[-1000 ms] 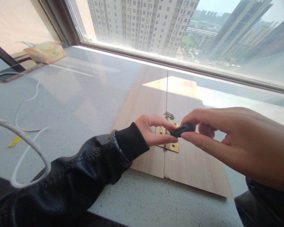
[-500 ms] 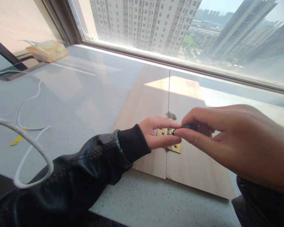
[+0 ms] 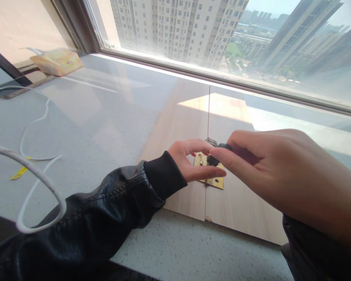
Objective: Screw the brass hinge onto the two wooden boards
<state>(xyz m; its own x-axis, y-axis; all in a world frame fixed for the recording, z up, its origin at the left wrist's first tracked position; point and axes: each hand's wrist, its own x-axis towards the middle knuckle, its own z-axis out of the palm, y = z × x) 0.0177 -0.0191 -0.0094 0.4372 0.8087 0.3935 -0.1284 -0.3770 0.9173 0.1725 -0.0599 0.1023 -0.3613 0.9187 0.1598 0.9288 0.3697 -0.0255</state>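
Observation:
A brass hinge [image 3: 217, 182] lies across the seam between two pale wooden boards [image 3: 181, 128]. My right hand [image 3: 269, 164] is closed around a black screwdriver [image 3: 213, 160], its handle partly hidden by my fingers, over the hinge's middle. I cannot see the screwdriver's tip. From the left, my left hand [image 3: 190, 162] reaches over the hinge, thumb and fingers apart in a C shape on either side of the tool. Its thumb lies across the lower part of the hinge; my right hand covers the index fingertip. Several small screws [image 3: 211, 141] lie just beyond the hinge.
The boards rest on a speckled white countertop [image 3: 119, 128] beside a window. On the left are a white cable [image 3: 48, 185] with a yellow tag [image 3: 19, 173], a phone [image 3: 11, 92] and a tissue pack [image 3: 58, 62]. A cable loop passes near my left sleeve.
My right hand has turned and shifted slightly left with the screwdriver, whose handle is tilted differently. My left hand's fingers have bent and spread farther from the thumb.

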